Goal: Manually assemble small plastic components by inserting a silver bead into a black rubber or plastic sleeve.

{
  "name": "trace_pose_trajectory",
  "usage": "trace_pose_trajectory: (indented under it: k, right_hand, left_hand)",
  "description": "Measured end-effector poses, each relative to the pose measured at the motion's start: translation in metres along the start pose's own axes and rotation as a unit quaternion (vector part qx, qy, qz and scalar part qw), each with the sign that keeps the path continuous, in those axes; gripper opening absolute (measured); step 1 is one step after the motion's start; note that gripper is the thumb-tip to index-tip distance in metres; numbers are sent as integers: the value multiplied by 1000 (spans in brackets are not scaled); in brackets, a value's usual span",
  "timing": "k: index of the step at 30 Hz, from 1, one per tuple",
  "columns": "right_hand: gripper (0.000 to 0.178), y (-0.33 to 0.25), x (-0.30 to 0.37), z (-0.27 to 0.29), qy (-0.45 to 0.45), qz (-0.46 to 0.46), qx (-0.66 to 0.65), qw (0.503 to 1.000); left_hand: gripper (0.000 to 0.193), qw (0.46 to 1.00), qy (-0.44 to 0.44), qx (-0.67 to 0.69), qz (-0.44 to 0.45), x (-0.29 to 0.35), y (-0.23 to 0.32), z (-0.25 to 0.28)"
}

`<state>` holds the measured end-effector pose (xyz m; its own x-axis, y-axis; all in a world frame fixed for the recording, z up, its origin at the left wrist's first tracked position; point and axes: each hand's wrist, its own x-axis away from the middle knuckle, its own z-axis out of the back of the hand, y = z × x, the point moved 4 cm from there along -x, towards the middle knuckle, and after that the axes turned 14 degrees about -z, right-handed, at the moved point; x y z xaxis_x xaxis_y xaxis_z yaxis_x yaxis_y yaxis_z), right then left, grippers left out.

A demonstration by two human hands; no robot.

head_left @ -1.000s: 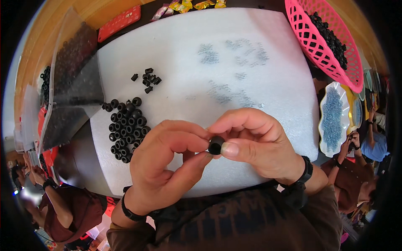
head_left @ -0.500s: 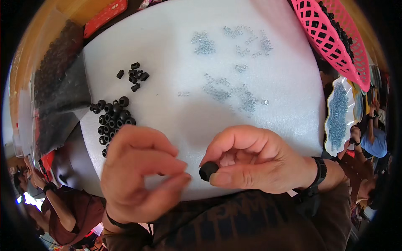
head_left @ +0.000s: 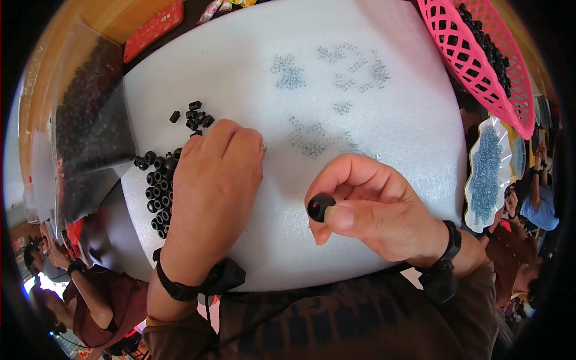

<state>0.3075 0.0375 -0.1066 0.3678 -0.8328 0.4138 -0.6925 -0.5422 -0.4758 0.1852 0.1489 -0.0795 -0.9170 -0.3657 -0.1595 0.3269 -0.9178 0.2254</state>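
My right hand [head_left: 375, 210] pinches a black round cord-lock shell [head_left: 321, 207] between thumb and fingers, raised over the white foam sheet [head_left: 282, 240]. A hole shows in the shell's side. My left hand [head_left: 216, 180] is closed, palm down on or just above the sheet, its fingertips mostly hidden. A bit of a small spring seems to show beside them; whether they grip it I cannot tell. Left of that hand lies a cluster of black round shells [head_left: 157, 192], partly covered by it. Beyond are several black plungers [head_left: 193, 115]. Small metal springs [head_left: 289, 72] lie in loose groups on the sheet.
A pink basket [head_left: 474, 66] holding black parts stands at the far right. Below it sits a scalloped white dish [head_left: 474, 213] full of springs. A clear plastic bag [head_left: 99, 120] of black parts lies at left, with a red patterned item [head_left: 153, 30] behind. Other people work at both sides.
My left hand has moved forward and turned palm down, from beside the shell to the sheet near the springs. My right hand has lifted the shell slightly forward and right, turning its hole into view.
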Motion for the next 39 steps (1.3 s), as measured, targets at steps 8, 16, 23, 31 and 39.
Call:
trace_pose_trajectory:
  k: [8,16,23,31,39]
  right_hand:
    - [21,1,0,-1,-12,7,-14,1000]
    - [19,2,-1,-5,-2,23,18,1000]
    - [18,2,0,-4,-3,14,22,1000]
    - [24,3,3,-3,22,-5,4,1000]
    - [29,1,5,-14,16,4,16,1000]
  left_hand:
    - [15,904,121,388,134,18,16,17]
    - [22,926,133,352,-12,14,26,31]
    - [26,939,158,301,-55,17,30,29]
    - [47,929,225,266,-125,28,37,14]
    - [52,939,237,174,-177,31,45,17]
